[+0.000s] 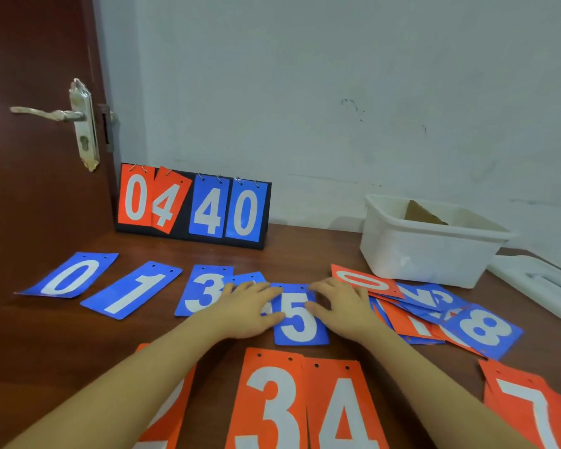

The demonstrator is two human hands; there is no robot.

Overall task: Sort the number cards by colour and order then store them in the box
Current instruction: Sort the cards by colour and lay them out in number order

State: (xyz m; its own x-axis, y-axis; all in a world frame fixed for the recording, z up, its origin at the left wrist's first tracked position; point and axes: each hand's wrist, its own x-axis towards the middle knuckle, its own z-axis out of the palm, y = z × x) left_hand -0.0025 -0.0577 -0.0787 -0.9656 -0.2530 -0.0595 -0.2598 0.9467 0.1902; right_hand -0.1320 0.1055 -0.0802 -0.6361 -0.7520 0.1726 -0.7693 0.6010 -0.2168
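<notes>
Blue number cards lie in a row on the brown table: 0 (70,276), 1 (132,291), 3 (204,288) and 5 (300,319). My left hand (245,311) rests flat on the 5 card's left edge, over another blue card (248,277) whose number is hidden. My right hand (340,307) touches the 5 card's right edge with relaxed fingers. Orange cards 3 (269,403), 4 (340,413) and 7 (528,406) lie nearest me. A mixed heap (425,311) of orange and blue cards, with a blue 8 (484,330), lies to the right. The white plastic box (425,251) stands behind it.
A black flip scoreboard (193,207) showing 04 and 40 stands at the back against the wall. A brown door with a metal handle (49,113) borders the table on the left. A white lid (544,286) lies right of the box.
</notes>
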